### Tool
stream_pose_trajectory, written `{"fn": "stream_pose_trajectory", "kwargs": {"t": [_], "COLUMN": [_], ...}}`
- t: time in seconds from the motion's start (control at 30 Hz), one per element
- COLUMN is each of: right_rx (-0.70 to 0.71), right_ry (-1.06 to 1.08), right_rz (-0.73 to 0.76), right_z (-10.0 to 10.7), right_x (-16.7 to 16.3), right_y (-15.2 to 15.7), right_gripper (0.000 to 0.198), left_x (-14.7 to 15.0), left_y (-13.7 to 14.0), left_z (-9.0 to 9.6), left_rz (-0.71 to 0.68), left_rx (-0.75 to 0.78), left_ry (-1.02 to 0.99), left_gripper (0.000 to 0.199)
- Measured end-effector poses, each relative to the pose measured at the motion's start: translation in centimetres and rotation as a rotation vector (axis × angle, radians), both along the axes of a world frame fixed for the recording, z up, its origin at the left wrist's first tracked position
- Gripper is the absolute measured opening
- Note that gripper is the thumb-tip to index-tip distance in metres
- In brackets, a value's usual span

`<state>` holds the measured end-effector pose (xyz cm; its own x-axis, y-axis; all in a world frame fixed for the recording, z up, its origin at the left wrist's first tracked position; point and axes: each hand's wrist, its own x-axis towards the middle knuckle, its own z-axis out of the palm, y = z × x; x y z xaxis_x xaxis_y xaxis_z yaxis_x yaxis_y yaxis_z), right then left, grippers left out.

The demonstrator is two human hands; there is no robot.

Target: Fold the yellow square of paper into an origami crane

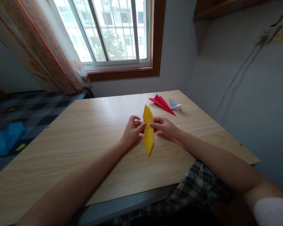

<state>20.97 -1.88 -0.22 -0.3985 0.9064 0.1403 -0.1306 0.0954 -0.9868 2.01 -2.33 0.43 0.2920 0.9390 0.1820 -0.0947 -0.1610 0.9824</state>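
A long, narrow piece of folded yellow paper (148,138) with pointed ends stands out between my two hands, over the middle of the wooden table. My left hand (133,127) pinches its left edge near the middle, thumb on the near face. From the other side my right hand (163,125) grips the right edge at about the same height, its thumb also on the front. A crease runs across the paper between the thumbs, and the upper tip is split in two. The fingertips behind the paper are hidden.
Beyond my right hand lie a red paper plane (162,104) and a small white paper boat (175,104) on the wooden table (89,131). Blue folded paper (8,136) rests on checked cloth at the left. A window (115,31) and walls stand behind; a cord hangs at the right.
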Motion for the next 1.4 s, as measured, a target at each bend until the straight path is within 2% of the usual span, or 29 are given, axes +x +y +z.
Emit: {"fn": "stream_pose_trajectory", "kwargs": {"t": [0.07, 0.23, 0.4, 0.47, 0.57, 0.8, 0.9, 1.0, 1.2, 1.33, 1.4], "right_rx": [0.016, 0.062, 0.145, 0.203, 0.295, 0.455, 0.534, 0.611, 0.739, 0.882, 0.957], "right_ry": [-0.01, 0.011, 0.017, -0.01, -0.089, -0.234, -0.267, -0.314, -0.382, -0.469, -0.522], "right_rz": [0.026, 0.033, 0.012, 0.007, -0.035, -0.126, -0.154, -0.177, -0.169, -0.203, -0.229], "right_z": [-0.1, -0.1, 0.1, 0.3, 0.6, 0.6, 0.5, 0.7, 0.8, 0.4, 0.1], "right_x": [-0.1, -0.4, -0.5, -0.4, -0.2, 0.7, 0.9, 1.0, 1.1, 1.4, 1.5], "right_y": [0.0, -0.2, -0.4, -0.4, -0.3, 0.3, 0.3, 0.2, -0.1, 0.2, 0.4], "right_gripper": [0.039, 0.042, 0.042, 0.038, 0.03, 0.016, 0.022, 0.024, 0.029, 0.04, 0.038], "left_x": [0.0, 0.1, 0.1, 0.1, 0.1, -0.1, -0.2, -0.2, 0.0, -0.1, -0.1], "left_y": [0.0, 0.2, 0.4, 0.4, 0.1, 0.1, 0.6, 0.6, 0.1, 0.4, 0.6], "left_z": [0.0, -0.3, -0.8, -0.9, -0.8, -0.1, -0.2, -0.2, 0.0, -0.2, -0.3], "left_rz": [0.018, 0.012, -0.054, -0.083, -0.054, -0.01, -0.032, -0.016, -0.048, -0.017, 0.004], "left_rx": [0.039, 0.154, 0.185, 0.169, 0.129, -0.052, -0.137, -0.155, -0.209, -0.233, -0.236], "left_ry": [-0.014, 0.044, 0.081, 0.084, 0.098, 0.086, -0.01, -0.03, -0.069, -0.127, -0.158], "left_gripper": [0.045, 0.027, 0.024, 0.024, 0.024, 0.027, 0.035, 0.045, 0.031, 0.032, 0.034]}}
